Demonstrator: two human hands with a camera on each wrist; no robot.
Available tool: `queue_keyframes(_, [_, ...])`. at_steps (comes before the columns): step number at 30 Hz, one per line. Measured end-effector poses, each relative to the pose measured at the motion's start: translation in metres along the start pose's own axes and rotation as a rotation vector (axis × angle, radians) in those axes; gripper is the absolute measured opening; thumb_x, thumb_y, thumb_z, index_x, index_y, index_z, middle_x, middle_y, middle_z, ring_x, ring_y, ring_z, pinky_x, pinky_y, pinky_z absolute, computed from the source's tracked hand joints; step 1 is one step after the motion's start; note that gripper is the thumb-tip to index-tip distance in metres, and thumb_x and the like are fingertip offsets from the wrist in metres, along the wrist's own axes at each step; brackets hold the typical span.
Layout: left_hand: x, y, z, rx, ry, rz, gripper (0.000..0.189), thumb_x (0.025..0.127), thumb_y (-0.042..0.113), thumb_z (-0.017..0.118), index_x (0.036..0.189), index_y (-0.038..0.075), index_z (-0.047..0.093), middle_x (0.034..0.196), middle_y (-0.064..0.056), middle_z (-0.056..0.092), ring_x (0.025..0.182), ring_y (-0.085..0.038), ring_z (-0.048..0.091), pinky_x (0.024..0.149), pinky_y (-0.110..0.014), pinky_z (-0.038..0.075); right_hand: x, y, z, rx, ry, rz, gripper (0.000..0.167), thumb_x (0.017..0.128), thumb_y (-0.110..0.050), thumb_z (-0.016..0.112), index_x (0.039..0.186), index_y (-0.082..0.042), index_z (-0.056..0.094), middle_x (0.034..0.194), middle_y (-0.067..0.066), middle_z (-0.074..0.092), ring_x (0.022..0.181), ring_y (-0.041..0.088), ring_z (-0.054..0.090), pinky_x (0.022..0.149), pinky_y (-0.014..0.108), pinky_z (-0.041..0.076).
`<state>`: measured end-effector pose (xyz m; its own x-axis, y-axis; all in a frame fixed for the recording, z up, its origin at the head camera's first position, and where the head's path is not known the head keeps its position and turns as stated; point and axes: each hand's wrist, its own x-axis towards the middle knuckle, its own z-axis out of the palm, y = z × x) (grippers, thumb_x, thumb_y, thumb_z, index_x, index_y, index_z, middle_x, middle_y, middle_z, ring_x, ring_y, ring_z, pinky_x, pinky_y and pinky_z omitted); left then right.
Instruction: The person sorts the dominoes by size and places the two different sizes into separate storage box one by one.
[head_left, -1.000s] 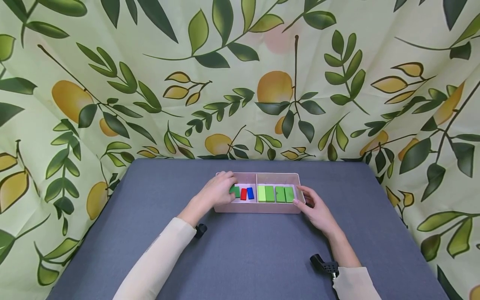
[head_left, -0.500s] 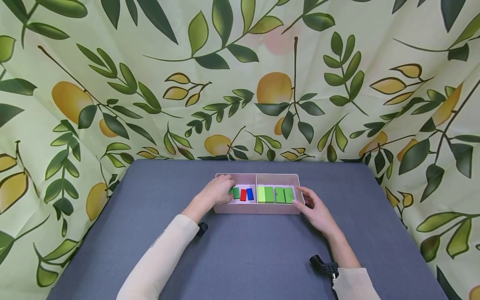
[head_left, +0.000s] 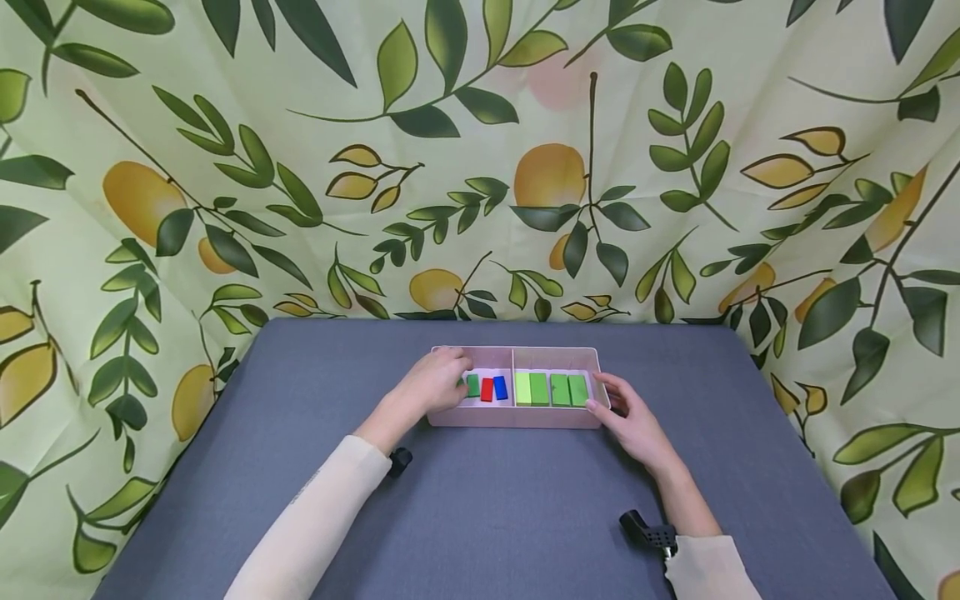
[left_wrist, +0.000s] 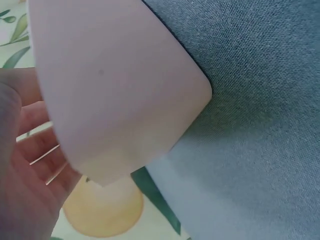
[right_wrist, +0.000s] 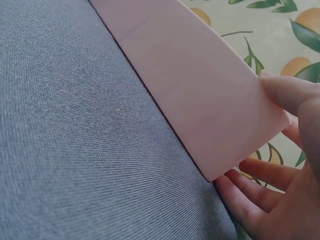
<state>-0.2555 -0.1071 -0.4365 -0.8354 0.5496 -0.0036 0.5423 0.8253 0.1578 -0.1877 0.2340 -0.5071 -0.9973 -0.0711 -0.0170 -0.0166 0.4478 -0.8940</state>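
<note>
A pale pink two-compartment box [head_left: 517, 417] stands on the table. My left hand [head_left: 429, 385] reaches over its left end, thumb and fingers at a green block [head_left: 461, 382] mostly hidden by the hand. Just right of it lie another green block [head_left: 472, 386], a red block [head_left: 487, 389] and a blue block [head_left: 500, 387]. Several larger green blocks [head_left: 538, 389] line the right compartment. My right hand [head_left: 636, 425] holds the box's right end, its thumb [right_wrist: 287, 92] at the front rim in the right wrist view. The left wrist view shows the box wall [left_wrist: 115, 85] covering the left fingertips.
A grey-blue cloth covers the table [head_left: 510, 517]. Behind it hangs a curtain [head_left: 465, 225] printed with leaves and fruit. A black wrist camera [head_left: 647, 531] sits on the right wrist, and another camera [head_left: 401, 461] on the left.
The green block at my left fingers has shifted slightly left from overlapping the other green block, and now shows less behind the hand. My right hand stays at the box's right end.
</note>
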Motion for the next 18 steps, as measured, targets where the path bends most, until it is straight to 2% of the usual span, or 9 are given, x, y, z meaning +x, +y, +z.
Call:
queue_keyframes(7, [-0.022,0.000,-0.003,-0.045,0.106,0.020,0.032,0.093,0.020,0.072,0.122,0.005,0.071,0.125,-0.010,0.064,0.116,-0.027,0.057,0.102,-0.043,0.046,-0.004,-0.001,-0.003,-0.005,0.010,0.022,0.068,0.100,-0.040,0.065,0.155,-0.013,0.038,0.153,0.023,0.039,0.135,0.043,0.041,0.104,0.059,0.037])
queue_keyframes(12, [-0.042,-0.003,-0.002,-0.075,0.171,-0.037,0.037,0.094,0.024,0.071,0.126,0.005,0.069,0.130,-0.011,0.061,0.121,-0.029,0.054,0.106,-0.047,0.043,-0.002,-0.003,-0.006,-0.078,0.009,-0.021,0.067,0.100,-0.040,0.064,0.154,-0.010,0.038,0.150,0.025,0.043,0.131,0.044,0.045,0.104,0.061,0.037])
queue_keyframes(18, [-0.061,-0.008,0.003,-0.112,0.247,-0.093,0.048,0.096,0.028,0.069,0.135,0.002,0.062,0.137,-0.015,0.058,0.128,-0.033,0.051,0.109,-0.052,0.039,-0.004,-0.008,-0.009,-0.190,0.053,-0.102,0.067,0.099,-0.039,0.067,0.151,-0.006,0.042,0.143,0.024,0.052,0.122,0.041,0.055,0.097,0.058,0.046])
